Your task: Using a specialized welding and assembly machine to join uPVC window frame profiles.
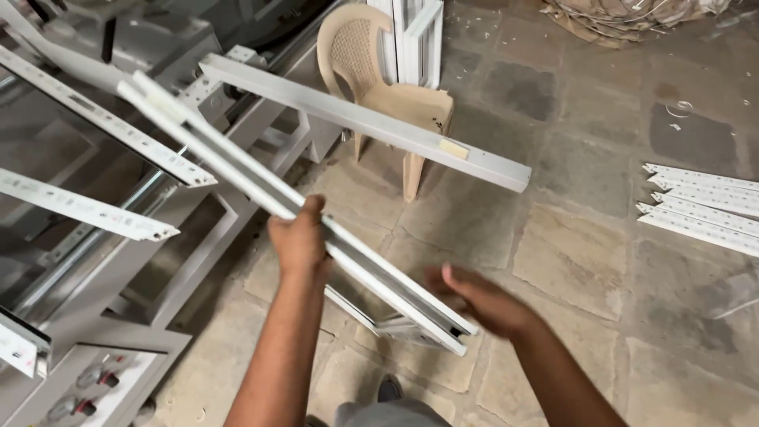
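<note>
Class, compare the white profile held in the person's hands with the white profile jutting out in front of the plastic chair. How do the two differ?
The held profile is gripped by the left hand, with the right hand near its lower end; the jutting profile is touched by no hand. The held profile shows long grooves; the jutting profile shows plain flat faces and a tan patch near its end. The held profile slopes more steeply. Both are long, white, and slant down to the right.

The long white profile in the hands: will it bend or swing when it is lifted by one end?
The white profile looks stiff: it runs straight although the left hand grips it only near the lower end. It is probably light for its length, since one hand carries it. The far end may swing; the right hand is blurred beside the near end, so contact is unclear.
</note>
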